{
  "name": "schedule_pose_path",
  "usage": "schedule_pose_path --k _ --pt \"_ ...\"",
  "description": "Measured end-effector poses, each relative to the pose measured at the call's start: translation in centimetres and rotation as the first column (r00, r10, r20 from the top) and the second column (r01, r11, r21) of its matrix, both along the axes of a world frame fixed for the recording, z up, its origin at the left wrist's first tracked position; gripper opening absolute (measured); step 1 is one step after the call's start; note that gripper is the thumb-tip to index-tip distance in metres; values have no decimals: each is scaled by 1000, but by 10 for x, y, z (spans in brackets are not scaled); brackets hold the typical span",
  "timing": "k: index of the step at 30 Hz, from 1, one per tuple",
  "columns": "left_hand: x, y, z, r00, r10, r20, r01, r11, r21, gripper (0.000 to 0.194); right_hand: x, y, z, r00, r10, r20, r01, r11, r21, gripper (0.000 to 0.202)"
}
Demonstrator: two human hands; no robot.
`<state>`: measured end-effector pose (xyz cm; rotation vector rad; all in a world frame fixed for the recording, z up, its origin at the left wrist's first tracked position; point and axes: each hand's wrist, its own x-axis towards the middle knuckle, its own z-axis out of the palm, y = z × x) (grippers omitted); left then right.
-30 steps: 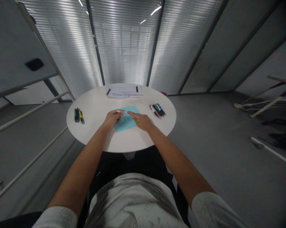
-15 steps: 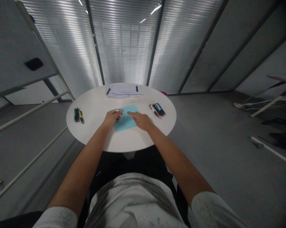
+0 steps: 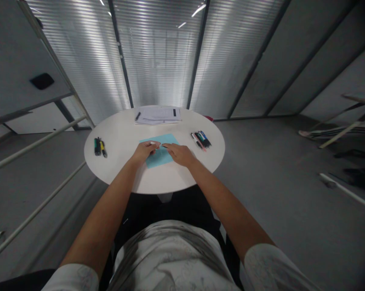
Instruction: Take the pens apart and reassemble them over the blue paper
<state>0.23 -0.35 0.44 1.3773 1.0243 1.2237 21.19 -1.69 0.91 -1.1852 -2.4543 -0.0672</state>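
A light blue sheet of paper point(image 3: 160, 159) lies on the white oval table, with both my hands over it. My left hand point(image 3: 143, 151) is closed, fingers pinched round a small white object point(image 3: 154, 142) whose kind I cannot make out. Opposite it, my right hand point(image 3: 179, 153) is closed on a thin dark-tipped pen point(image 3: 164, 146); most of the pen is hidden by the fingers. The pen's tip points left, close to the left fingertips. Whether the two touch, I cannot tell.
Green and yellow markers point(image 3: 99, 147) lie on the table's left side, and several pens point(image 3: 201, 140) on the right. A stack of papers point(image 3: 158, 116) with a dark pen on it rests at the back. A metal whiteboard frame point(image 3: 38, 140) stands left of the table.
My left hand has moved slightly right, so the gap between its fingertips and the pen in my right hand has narrowed. The right hand has hardly moved.
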Motion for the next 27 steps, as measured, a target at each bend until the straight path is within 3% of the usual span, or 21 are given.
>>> schedule_pose_path --k 11,19,27 --pt "-1 -3 4 996 -74 -45 74 997 14 36 -3 4 -5 999 53 1 -53 997 60 42" --pt "1 -11 12 989 -77 -130 79 997 10 41 -3 8 -7 985 171 -24 -165 975 152 35" --pt "-2 -5 5 992 -123 -1 123 992 33 39 -4 7 -3 998 31 58 -35 996 84 43"
